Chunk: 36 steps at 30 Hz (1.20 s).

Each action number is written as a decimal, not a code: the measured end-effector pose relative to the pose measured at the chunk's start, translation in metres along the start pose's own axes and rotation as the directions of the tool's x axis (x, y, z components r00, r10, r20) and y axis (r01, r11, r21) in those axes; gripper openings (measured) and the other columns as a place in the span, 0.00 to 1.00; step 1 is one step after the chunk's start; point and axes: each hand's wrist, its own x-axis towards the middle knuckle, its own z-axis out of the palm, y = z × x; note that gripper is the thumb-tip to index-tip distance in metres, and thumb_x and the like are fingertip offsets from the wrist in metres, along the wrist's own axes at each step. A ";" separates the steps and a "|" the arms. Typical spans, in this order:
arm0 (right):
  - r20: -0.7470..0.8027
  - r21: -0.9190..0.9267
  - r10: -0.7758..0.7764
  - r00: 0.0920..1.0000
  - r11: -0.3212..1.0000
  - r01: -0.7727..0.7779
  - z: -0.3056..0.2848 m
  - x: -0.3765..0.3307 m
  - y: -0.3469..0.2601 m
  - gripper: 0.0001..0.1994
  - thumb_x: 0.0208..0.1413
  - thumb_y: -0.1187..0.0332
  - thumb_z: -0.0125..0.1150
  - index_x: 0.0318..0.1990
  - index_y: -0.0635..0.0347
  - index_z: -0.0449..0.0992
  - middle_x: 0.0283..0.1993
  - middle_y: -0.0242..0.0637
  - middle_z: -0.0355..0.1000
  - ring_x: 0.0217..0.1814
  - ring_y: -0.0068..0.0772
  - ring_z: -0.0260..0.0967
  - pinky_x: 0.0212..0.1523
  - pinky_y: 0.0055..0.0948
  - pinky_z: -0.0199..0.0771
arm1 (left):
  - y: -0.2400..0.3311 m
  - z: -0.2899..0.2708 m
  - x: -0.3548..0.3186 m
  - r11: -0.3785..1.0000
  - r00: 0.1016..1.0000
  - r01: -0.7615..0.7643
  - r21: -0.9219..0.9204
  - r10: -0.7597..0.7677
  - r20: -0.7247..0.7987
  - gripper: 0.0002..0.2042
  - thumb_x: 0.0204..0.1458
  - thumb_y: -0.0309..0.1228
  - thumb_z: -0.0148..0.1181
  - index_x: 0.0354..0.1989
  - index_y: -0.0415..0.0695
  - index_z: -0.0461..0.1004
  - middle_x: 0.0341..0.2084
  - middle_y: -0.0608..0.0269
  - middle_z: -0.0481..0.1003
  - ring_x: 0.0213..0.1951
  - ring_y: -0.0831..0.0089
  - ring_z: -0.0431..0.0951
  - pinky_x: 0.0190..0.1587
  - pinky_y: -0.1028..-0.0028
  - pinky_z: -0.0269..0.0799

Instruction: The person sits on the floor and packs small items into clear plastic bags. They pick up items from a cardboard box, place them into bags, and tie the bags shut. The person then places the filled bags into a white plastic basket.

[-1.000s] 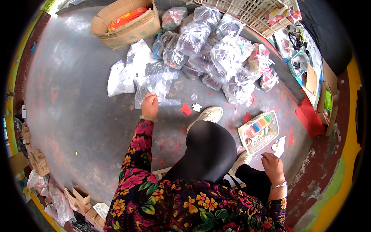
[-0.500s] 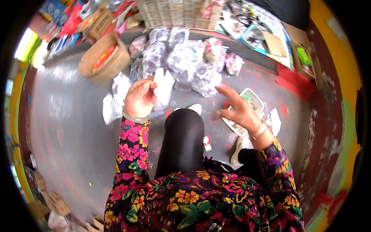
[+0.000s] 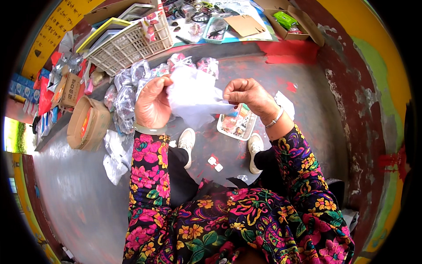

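Note:
A translucent white plastic bag point(image 3: 195, 94) is stretched between my two hands above the floor. My left hand point(image 3: 153, 104) pinches its upper left edge between thumb and fingers. At the bag's right side, my right hand point(image 3: 250, 96) grips a corner with thumb and forefinger. Beneath my right hand, a white plastic basket point(image 3: 237, 133) holds small packaged pieces, partly hidden by the bag and the hand. Behind my left hand and the bag lies a pile of filled clear bags point(image 3: 127, 94).
An open round cardboard box point(image 3: 99, 127) stands at the left, with loose white bags point(image 3: 115, 160) near it. Further back are a large crate point(image 3: 127, 46), a green tray point(image 3: 215, 31) and a cardboard box with a green packet point(image 3: 285, 20). A small white card point(image 3: 215, 163) lies between my shoes.
My right hand has come inward and closed on the bag, which is now spread between both hands. My view has turned toward the right, and my knee has moved left.

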 end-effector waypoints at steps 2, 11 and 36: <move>-0.023 0.026 0.017 1.000 1.000 -0.017 -0.010 -0.005 0.007 0.07 0.48 0.68 0.57 0.27 0.62 0.72 0.23 0.29 0.69 0.25 0.17 0.65 0.25 0.17 0.64 | -0.011 -0.006 0.007 1.000 0.996 -0.019 -0.018 0.018 -0.088 0.07 0.45 0.28 0.53 0.26 0.36 0.72 0.27 0.60 0.72 0.35 0.70 0.70 0.43 0.73 0.63; -0.208 -0.470 -0.240 0.948 0.875 0.118 -0.015 -0.001 0.016 0.30 0.41 0.64 0.64 0.52 0.58 0.57 0.41 0.41 0.67 0.40 0.29 0.66 0.37 0.25 0.67 | -0.050 0.002 0.046 0.966 0.973 0.141 -0.216 -0.094 0.211 0.16 0.45 0.35 0.47 0.10 0.45 0.56 0.16 0.63 0.60 0.24 0.72 0.61 0.29 0.74 0.57; -0.184 0.114 0.107 0.977 0.990 -0.087 -0.042 -0.013 -0.019 0.10 0.50 0.66 0.54 0.34 0.65 0.73 0.30 0.33 0.71 0.30 0.23 0.68 0.32 0.21 0.67 | -0.049 -0.027 0.051 0.796 0.917 0.397 0.457 -0.324 -0.232 0.11 0.44 0.26 0.53 0.38 0.40 0.68 0.36 0.61 0.72 0.39 0.74 0.71 0.30 0.82 0.64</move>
